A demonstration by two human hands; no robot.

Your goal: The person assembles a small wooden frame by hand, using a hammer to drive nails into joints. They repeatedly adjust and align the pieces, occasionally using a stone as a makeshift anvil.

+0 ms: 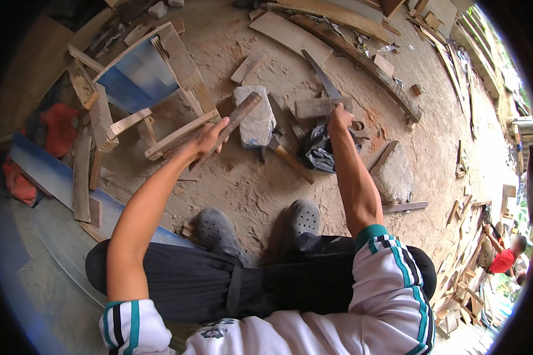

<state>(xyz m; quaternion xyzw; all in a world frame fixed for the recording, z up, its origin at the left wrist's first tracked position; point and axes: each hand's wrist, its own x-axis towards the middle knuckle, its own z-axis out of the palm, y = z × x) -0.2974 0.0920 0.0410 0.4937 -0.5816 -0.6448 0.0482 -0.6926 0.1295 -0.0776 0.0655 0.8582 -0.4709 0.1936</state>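
My left hand [208, 138] is closed around a narrow brown wooden strip [240, 113], which slants up and right over the edge of a pale stone block [256, 121]. The fingers of my right hand [340, 118] grip the right end of a short wooden block [315, 108]. Behind that block lies a handsaw [324, 76], its blade pointing away from me and its middle covered. A black plastic bag [320, 152] sits just left of my right forearm. Between my hands, a hammer [293, 163] with a wooden handle rests on the ground near the stone.
A wooden frame with a blue-and-white panel [142, 74] stands at the left, beside a long blue board [59, 171]. Another stone [392, 173] lies right of my forearm. Long planks [361, 68] stretch across the far ground. At the far right is another person [502, 263] in red.
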